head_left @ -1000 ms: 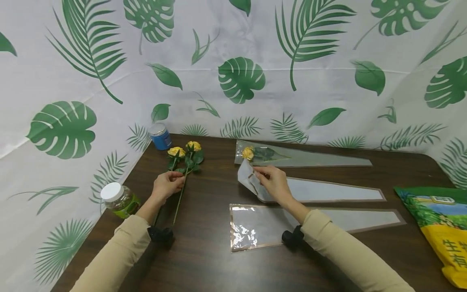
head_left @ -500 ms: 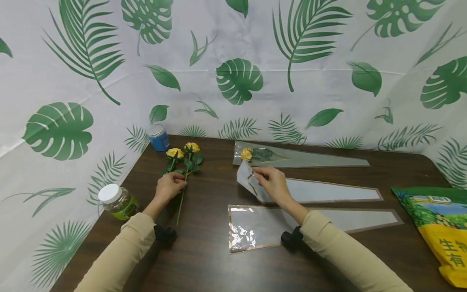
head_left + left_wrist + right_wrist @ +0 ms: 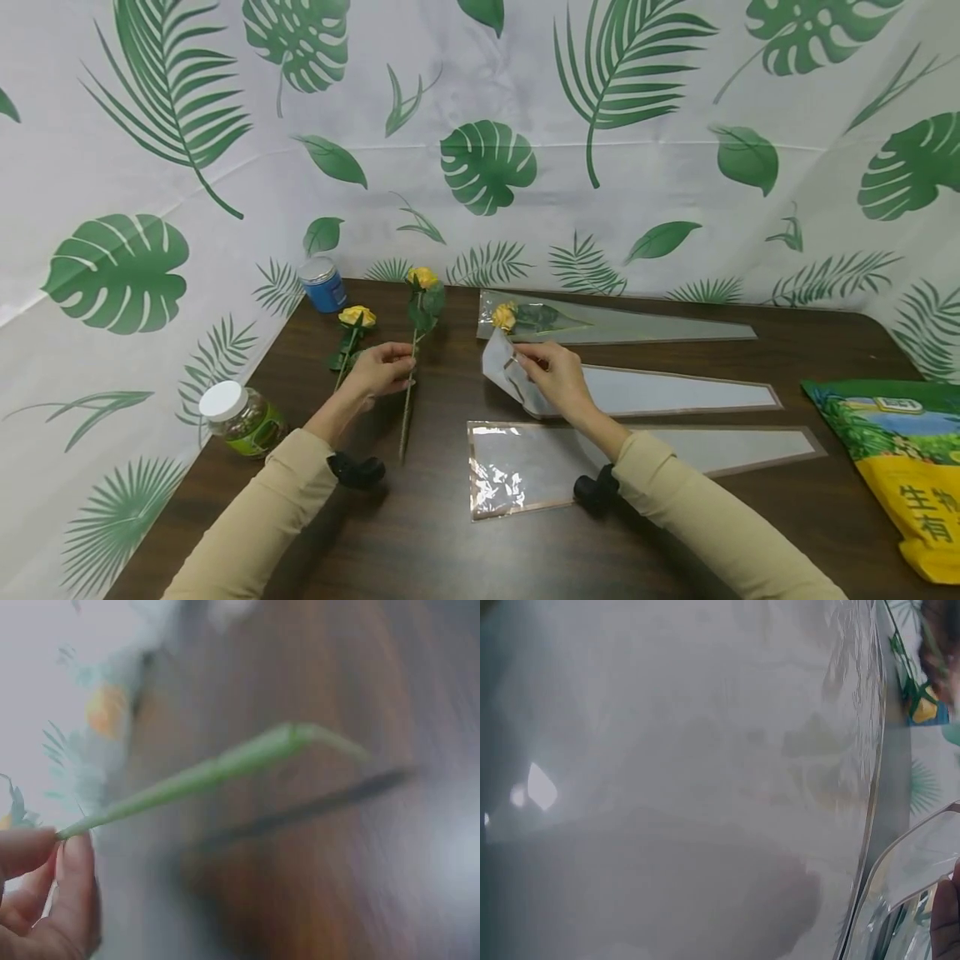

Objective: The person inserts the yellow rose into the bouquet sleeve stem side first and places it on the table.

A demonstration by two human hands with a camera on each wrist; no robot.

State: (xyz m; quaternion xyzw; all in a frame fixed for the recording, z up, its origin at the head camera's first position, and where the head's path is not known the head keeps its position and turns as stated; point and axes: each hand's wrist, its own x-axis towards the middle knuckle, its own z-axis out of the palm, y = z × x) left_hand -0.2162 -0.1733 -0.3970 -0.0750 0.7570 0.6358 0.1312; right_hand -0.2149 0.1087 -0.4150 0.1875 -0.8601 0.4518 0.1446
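My left hand (image 3: pixel 384 371) pinches the green stem of a yellow rose (image 3: pixel 423 279) over the left half of the table. The stem (image 3: pixel 187 778) points away from the thumb and fingertips in the left wrist view, its shadow on the wood below. Another yellow rose (image 3: pixel 357 317) lies to the left, partly behind the hand. My right hand (image 3: pixel 561 377) pinches the lifted wide end of a pale tapered flower sleeve (image 3: pixel 675 392). In the right wrist view the fingers (image 3: pixel 946 919) hold its clear, curled edge at the lower right.
Behind the held sleeve, a third yellow rose (image 3: pixel 504 317) lies in another sleeve (image 3: pixel 660 327). A flat sleeve (image 3: pixel 517 462) lies in front. A white-lidded jar (image 3: pixel 243 417) and blue can (image 3: pixel 324 285) stand left; a green-and-yellow bag (image 3: pixel 900 467) lies right.
My left hand has moved right and lifted one rose away from the other, its stem tilting more upright in view. The right hand stays at the sleeve's raised end.
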